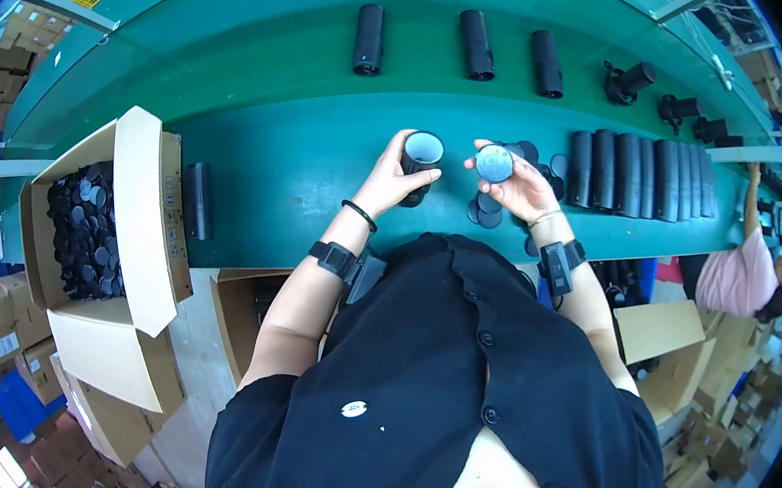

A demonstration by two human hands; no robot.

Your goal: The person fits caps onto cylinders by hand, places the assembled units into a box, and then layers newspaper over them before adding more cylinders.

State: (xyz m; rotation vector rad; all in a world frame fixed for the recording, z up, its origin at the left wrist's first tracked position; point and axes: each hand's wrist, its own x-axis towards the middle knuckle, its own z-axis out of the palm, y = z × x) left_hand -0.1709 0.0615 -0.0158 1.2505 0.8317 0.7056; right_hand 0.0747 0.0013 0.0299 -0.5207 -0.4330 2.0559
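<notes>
My left hand (405,178) is wrapped round a black cylinder (415,197), held with its open, pale-lined end facing up. A short gap to the right, my right hand (523,187) grips a round disc-shaped cap (495,163) by its edge, its greyish face turned up. Cap and cylinder are apart. Below and beside my right hand, several loose black caps (489,217) lie on the green table (304,139), some partly covered by the fingers.
Several black cylinders (632,176) lie in a row to the right, with another cylinder (199,201) at left. More cylinders (477,44) and black flanged parts (629,81) stand on the far ledge. An open carton (146,222) full of black discs sits left. A person (738,279) works at right.
</notes>
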